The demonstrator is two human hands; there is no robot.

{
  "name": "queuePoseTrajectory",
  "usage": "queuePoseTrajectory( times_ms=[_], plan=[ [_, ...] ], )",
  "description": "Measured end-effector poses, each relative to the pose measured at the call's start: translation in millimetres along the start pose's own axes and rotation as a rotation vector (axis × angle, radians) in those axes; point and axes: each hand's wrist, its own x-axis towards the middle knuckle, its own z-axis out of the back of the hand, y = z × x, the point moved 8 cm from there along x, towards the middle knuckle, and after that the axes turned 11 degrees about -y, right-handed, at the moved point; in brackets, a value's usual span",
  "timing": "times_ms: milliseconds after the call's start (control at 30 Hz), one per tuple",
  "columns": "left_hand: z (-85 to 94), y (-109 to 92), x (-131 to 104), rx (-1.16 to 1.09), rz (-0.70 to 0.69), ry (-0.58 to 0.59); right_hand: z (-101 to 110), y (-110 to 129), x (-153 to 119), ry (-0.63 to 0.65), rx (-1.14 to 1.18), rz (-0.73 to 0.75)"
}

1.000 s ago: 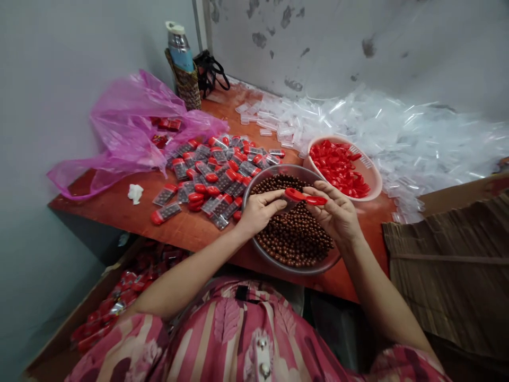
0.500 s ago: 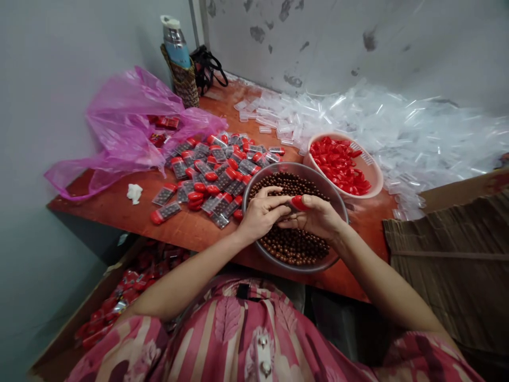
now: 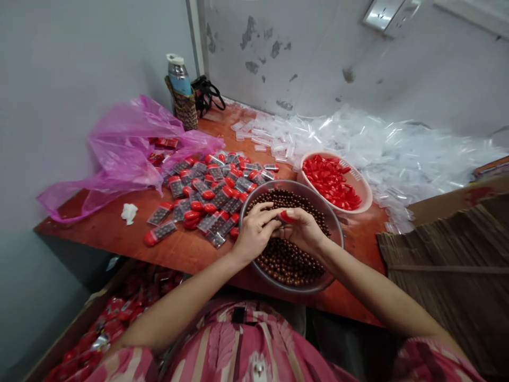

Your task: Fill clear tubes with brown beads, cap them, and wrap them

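Both hands meet over a grey bowl of brown beads. In my right hand a red cap shows under the thumb, on a small container mostly hidden by fingers. My left hand is closed around the container's other end. To the left of the bowl lies a pile of clear containers with red caps and dark beads inside. Behind the bowl on the right, a pink basket holds loose red caps.
A heap of clear empty containers spreads along the wall. At left lie a pink plastic bag and crumpled tissue. A flask stands in the back corner. Stacked cardboard is at right; a box of red packets sits below left.
The view has tilted up, so the table sits lower in the picture and a wall socket shows. Both hands remain together over the bowl; less of the red cap shows.
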Motion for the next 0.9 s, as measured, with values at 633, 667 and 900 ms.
queuePoseTrajectory(
  times_ms=[633, 667, 900],
  plan=[
    [96.5, 72.3, 41.4, 0.402, -0.056, -0.269, 107.1, 178.2, 249.9, -0.514, -1.97, 0.332],
    [95.9, 74.2, 42.0, 0.409, -0.062, -0.27, 112.1, 176.2, 260.5, -0.497, -2.0, 0.298],
    [87.2, 79.3, 41.4, 0.455, -0.09, -0.241, 146.3, 182.3, 302.6, -0.464, -2.036, 0.227]
  ],
)
